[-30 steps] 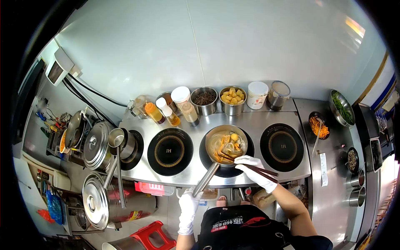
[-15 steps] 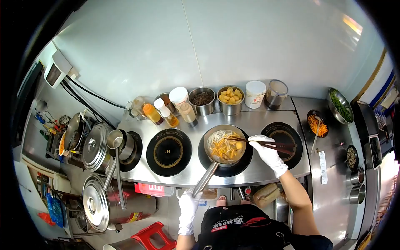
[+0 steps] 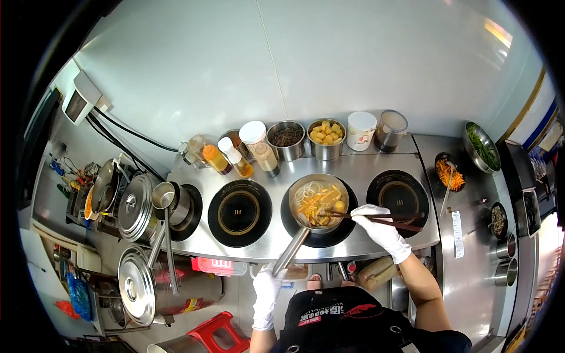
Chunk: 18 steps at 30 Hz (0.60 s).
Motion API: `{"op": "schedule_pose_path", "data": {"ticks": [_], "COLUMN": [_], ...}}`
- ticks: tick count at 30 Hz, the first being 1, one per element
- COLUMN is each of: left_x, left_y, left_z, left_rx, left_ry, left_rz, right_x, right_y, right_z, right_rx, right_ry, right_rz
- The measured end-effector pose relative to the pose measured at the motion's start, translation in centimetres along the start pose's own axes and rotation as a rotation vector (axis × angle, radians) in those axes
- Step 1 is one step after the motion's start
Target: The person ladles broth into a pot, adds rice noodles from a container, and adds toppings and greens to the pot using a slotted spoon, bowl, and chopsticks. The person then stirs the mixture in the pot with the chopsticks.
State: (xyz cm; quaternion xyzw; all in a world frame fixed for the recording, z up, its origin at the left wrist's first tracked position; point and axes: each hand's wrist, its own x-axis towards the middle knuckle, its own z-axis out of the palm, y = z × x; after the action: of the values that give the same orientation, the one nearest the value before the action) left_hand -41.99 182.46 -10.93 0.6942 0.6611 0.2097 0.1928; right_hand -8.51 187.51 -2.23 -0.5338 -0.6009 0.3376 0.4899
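Note:
A steel saucepan [image 3: 318,177] sits on a round black burner [image 3: 352,226], with white noodles [image 3: 305,194], orange strips and a few yellowish pieces in broth inside. My left hand [image 3: 268,287], in a white glove, is closed around the end of the pan's long handle [image 3: 292,252]. In my right hand [image 3: 379,228], gloved too, is a pair of dark chopsticks [image 3: 406,221]. Their tips are in the broth at the pan's right side, near a round yellow piece. The thick ends stick out to the right over another burner.
Bottles [image 3: 242,166], a pot of yellow chunks [image 3: 327,141], a pot of dark strips [image 3: 286,138] and white tubs [image 3: 361,130] line the back. Stockpots and a ladle [image 3: 169,235] stand left. A bowl of orange strips [image 3: 449,173] and a bowl of greens [image 3: 482,147] are at right.
The chopstick tips have moved lower in the pan, and my right hand has shifted down a little. Noodles and orange strips have been stirred about. My left hand still grips the handle.

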Motion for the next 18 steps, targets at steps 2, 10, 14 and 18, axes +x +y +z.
{"op": "schedule_pose_path", "data": {"ticks": [2, 10, 14, 18], "left_x": [0.0, -0.1, 0.0, 0.0], "left_y": [0.2, 0.3, 0.1, 0.4], "left_z": [-0.2, -0.2, -0.1, -0.3], "left_rx": [-0.005, -0.020, -0.002, -0.019], "left_ry": [0.003, 0.020, 0.023, 0.020], "left_rz": [0.013, 0.023, 0.031, 0.039], "right_x": [0.4, 0.3, 0.1, 0.1], "right_y": [0.3, 1.3, 1.3, 1.4], "right_z": [-0.5, -0.8, -0.7, -0.2], "right_rx": [-0.013, -0.040, -0.035, -0.031], "right_ry": [0.074, 0.116, 0.139, 0.136], "right_rz": [-0.065, -0.096, -0.075, -0.097]}}
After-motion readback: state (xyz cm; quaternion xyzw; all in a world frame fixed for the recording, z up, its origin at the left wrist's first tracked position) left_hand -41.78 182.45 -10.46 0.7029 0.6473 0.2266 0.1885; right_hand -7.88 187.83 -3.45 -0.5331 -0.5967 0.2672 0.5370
